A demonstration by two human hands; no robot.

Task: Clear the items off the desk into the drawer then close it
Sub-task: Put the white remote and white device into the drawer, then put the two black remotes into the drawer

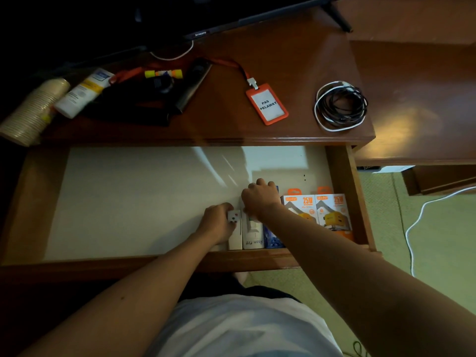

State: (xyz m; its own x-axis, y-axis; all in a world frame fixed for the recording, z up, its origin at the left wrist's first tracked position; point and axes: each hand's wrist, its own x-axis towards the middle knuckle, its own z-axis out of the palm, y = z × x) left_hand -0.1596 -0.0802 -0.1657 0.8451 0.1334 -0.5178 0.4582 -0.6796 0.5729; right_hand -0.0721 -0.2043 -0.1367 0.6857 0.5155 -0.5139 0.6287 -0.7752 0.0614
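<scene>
The desk (296,73) in front of me carries a stack of paper cups (33,109), a white tube (82,92), a coil of cables (340,105) and an orange badge holder (268,105). Below it the drawer (128,199) stands pulled out, with two orange charger boxes (318,210) at its right front corner. My right hand (261,198) rests curled on the white boxes (253,233) beside them, its grip hidden. My left hand (219,222) pinches a small white box (234,228), touching the others.

Dim room, green carpet (381,228), glossy brown wooden furniture (412,99).
</scene>
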